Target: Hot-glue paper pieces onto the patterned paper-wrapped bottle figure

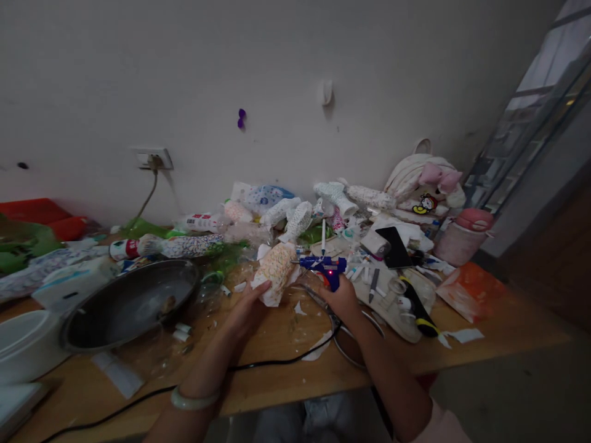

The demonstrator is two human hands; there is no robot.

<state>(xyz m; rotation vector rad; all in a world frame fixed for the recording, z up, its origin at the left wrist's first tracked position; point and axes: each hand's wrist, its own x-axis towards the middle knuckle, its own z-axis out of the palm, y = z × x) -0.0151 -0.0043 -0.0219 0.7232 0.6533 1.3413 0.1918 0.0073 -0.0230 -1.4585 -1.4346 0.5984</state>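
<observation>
My left hand [249, 304] is closed around the lower left side of a pale, speckled, rounded piece [276, 267] with white paper-like edges. A blue glue gun [323, 264] with an orange trigger and a lit red light is gripped in my right hand [340, 296]. Its nozzle points left and meets, or almost meets, the speckled piece's upper right side; contact is too small to tell. From beneath my right hand a black cord [286, 361] runs left along the table. Large scissors [351, 338] lie under my right forearm.
A dark round pan [133, 307] stands at left beside a white tub [28, 341]. Several speckled wrapped shapes [298, 218] crowd the wall. On the right are a phone [393, 247], a yellow-black cutter [419, 307], a pink bottle [464, 237] and a white backpack [415, 178].
</observation>
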